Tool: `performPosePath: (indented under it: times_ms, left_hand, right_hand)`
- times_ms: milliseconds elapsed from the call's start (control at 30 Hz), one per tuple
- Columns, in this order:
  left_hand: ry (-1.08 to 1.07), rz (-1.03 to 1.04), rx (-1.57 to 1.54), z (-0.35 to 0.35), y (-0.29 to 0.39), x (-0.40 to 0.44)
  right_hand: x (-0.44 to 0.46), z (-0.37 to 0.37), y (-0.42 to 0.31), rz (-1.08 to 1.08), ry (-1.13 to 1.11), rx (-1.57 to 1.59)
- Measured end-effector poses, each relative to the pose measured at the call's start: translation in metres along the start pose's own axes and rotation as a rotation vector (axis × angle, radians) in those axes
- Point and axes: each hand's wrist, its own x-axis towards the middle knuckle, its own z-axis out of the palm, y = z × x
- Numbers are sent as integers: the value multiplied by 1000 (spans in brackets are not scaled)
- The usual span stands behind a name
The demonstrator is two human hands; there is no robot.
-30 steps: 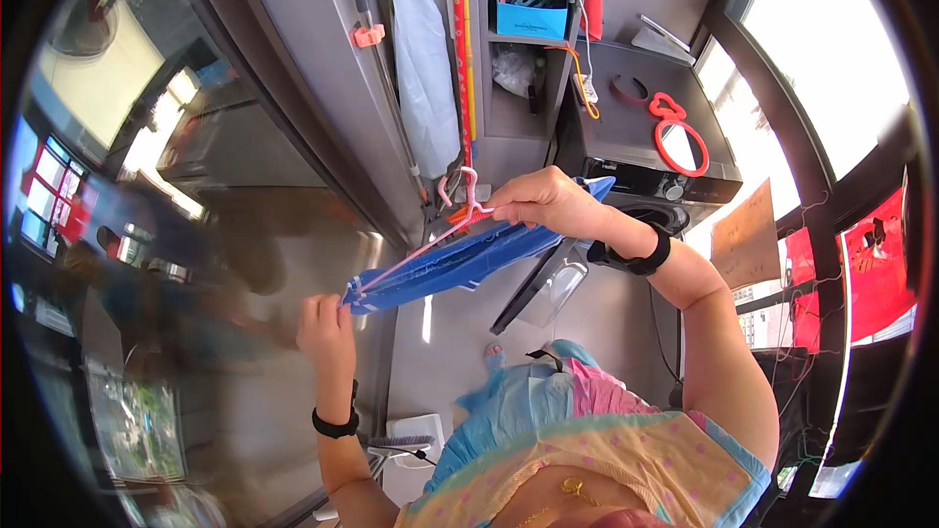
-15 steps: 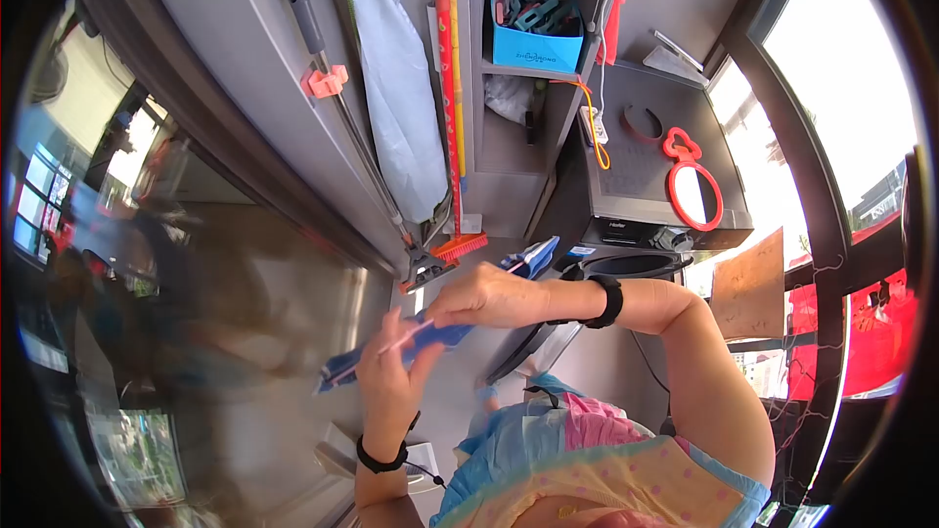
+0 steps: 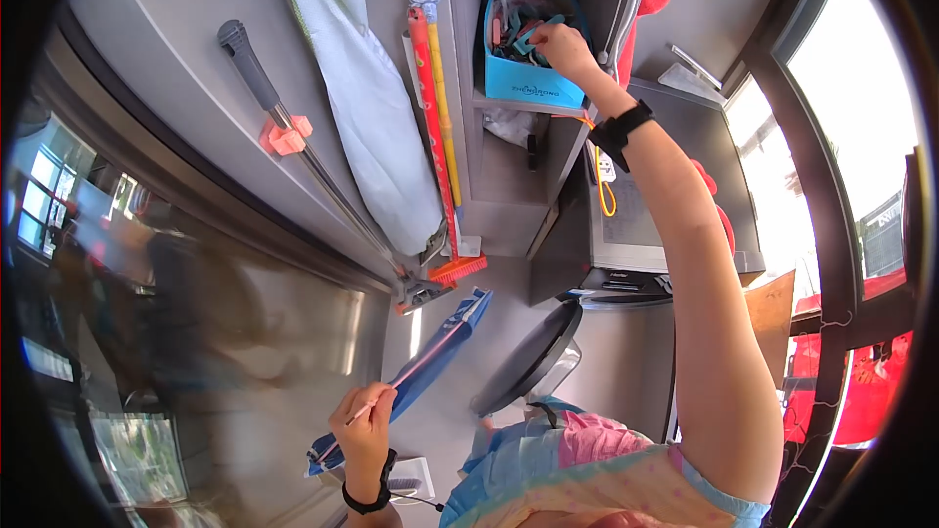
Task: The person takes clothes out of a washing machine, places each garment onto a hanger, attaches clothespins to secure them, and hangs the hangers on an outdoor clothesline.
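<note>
My left hand (image 3: pixel 364 422) is closed around a long, narrow strip of folded blue cloth (image 3: pixel 422 378) with a thin pink rod (image 3: pixel 427 356) along it. The cloth slants from lower left to upper right above the floor. My right arm is stretched up to a shelf. There my right hand (image 3: pixel 564 49) pinches at a teal clip (image 3: pixel 534 36) inside a bright blue box (image 3: pixel 534 88). Other clips in the box are partly covered by my fingers.
A red-handled brush (image 3: pixel 458 270) and a squeegee with a grey handle (image 3: pixel 249 66) stand by a hanging pale-blue apron (image 3: pixel 377 117). An open round black-rimmed lid or door (image 3: pixel 533 357) is in front of me. A dark appliance (image 3: pixel 626 252) stands at right.
My right hand has left the blue cloth and moved up into the blue box. My left hand has moved down and left, keeping the cloth and rod.
</note>
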Motion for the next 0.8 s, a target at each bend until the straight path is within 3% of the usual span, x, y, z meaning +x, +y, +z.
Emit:
performPosePath:
  times_ms: [100,233,333,433,533,633,800]
  left_hand:
    - [-9,-27,32,1,2,1]
    - [3,-72,34,-1,10,-1]
    - [6,-163,28,-3,13,-7]
    - [36,-178,25,-4,13,-11]
    - [72,-145,49,-3,7,-17]
    - [93,-147,54,-3,4,-21]
    - [95,-179,38,-6,6,-24]
  right_hand:
    - [30,11,14,25,-440,-143]
    - [44,30,18,-125,-696,-196]
    - [49,49,22,-9,-690,-141]
    - [46,56,17,-24,-628,-183]
    - [50,50,5,130,-697,-189]
    - [31,13,-10,-76,-768,-276]
    - [33,30,7,-31,-665,-285]
